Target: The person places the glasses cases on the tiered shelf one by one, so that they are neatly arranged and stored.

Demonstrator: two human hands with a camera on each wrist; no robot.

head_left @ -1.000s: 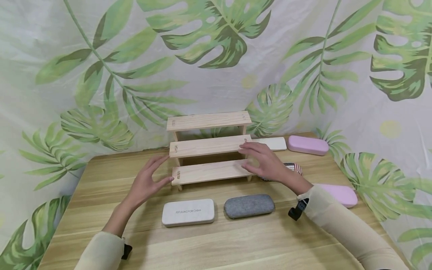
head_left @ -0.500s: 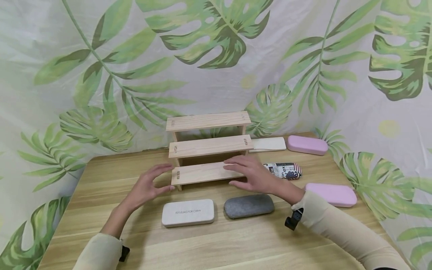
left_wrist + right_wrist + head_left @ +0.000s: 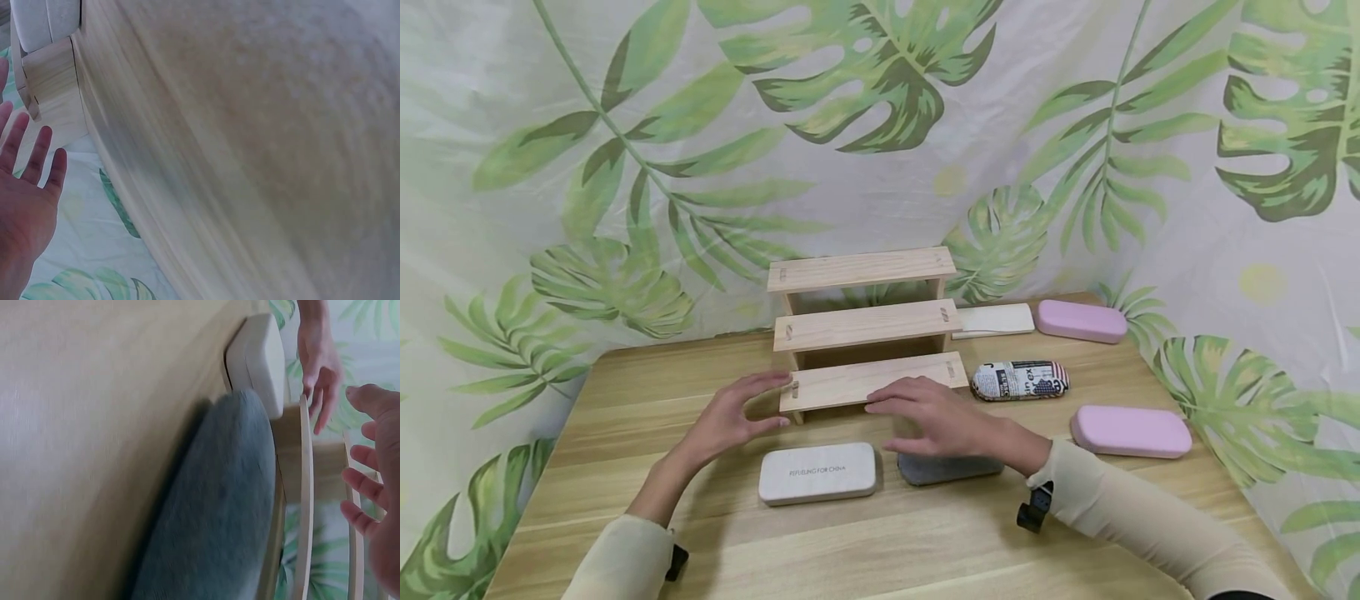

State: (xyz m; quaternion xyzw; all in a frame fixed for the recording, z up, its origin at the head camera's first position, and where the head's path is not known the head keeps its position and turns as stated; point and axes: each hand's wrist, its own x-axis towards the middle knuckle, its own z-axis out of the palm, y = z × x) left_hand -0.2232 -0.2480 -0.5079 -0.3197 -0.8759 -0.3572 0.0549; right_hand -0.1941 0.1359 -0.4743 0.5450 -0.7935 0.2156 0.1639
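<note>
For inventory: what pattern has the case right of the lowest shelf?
The case: dark lettering on white, red-striped end; clearest in head view.

I see bare, matt, finely grained wood on the pale three-tier stand (image 3: 865,325). To me the grey oblong case (image 3: 212,506) looks cloth-covered and dull, the white rectangular case (image 3: 817,487) smooth, the pink rounded case (image 3: 1131,431) like smooth plastic.
</note>
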